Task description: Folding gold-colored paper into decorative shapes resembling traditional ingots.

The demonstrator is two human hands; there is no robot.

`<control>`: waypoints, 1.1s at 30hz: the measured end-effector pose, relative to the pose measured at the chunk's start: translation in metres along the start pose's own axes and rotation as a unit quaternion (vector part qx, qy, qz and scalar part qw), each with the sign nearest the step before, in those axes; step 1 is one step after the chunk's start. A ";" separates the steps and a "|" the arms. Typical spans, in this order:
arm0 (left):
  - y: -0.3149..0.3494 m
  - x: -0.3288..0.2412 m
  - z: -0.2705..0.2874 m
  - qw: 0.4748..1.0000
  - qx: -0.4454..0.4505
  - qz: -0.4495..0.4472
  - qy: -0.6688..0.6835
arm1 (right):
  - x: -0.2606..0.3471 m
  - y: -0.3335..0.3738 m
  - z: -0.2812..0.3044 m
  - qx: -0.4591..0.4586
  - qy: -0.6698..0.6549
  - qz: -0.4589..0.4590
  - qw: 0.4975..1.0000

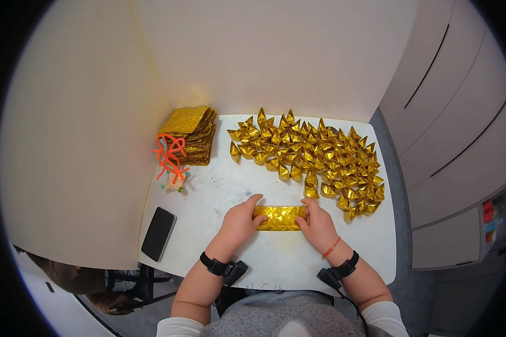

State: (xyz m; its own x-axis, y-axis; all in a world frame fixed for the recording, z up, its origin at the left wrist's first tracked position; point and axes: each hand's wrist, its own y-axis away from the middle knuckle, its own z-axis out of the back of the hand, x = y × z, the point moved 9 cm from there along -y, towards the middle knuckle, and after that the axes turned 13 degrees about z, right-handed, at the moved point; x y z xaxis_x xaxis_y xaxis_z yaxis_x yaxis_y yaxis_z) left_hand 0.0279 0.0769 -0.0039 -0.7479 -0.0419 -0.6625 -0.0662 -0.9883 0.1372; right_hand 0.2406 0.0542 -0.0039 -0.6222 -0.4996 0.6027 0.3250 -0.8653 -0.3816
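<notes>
A strip of folded gold foil paper [280,218] lies crosswise between my hands near the middle of the white table. My left hand [243,218] grips its left end, thumb on top. At the opposite end, my right hand [317,222] pinches the paper the same way. Beyond my hands, many folded gold paper ingots [303,143] stand crowded together over the back and right of the table. A tall stack of flat gold foil sheets [188,121] sits at the back left.
Orange fuzzy craft wire [171,157] lies against the stack, with a small beige piece [175,181] beside it. A black phone [159,233] rests near the table's left edge. Walls [275,56] rise behind and left of the white table [208,191]; pale cabinets [450,123] stand right.
</notes>
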 end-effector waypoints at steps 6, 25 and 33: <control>0.000 0.001 0.000 1.000 0.000 -0.002 -0.008 | 0.000 0.000 0.000 -0.010 0.007 0.009 1.000; 0.002 -0.013 0.007 0.992 -0.091 -0.065 -0.058 | 0.013 -0.005 0.000 -0.005 0.075 0.062 0.995; 0.018 -0.045 -0.030 0.959 0.002 -0.283 -0.028 | 0.023 -0.007 -0.005 0.059 0.142 0.042 0.987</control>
State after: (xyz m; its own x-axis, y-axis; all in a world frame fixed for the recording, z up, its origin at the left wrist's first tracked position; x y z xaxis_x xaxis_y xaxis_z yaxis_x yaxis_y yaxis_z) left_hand 0.0802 0.0566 0.0059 -0.6256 0.5083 -0.5917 -0.4736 -0.8503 -0.2297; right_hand 0.2205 0.0488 0.0091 -0.7585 -0.5523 0.3457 0.4540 -0.8286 -0.3276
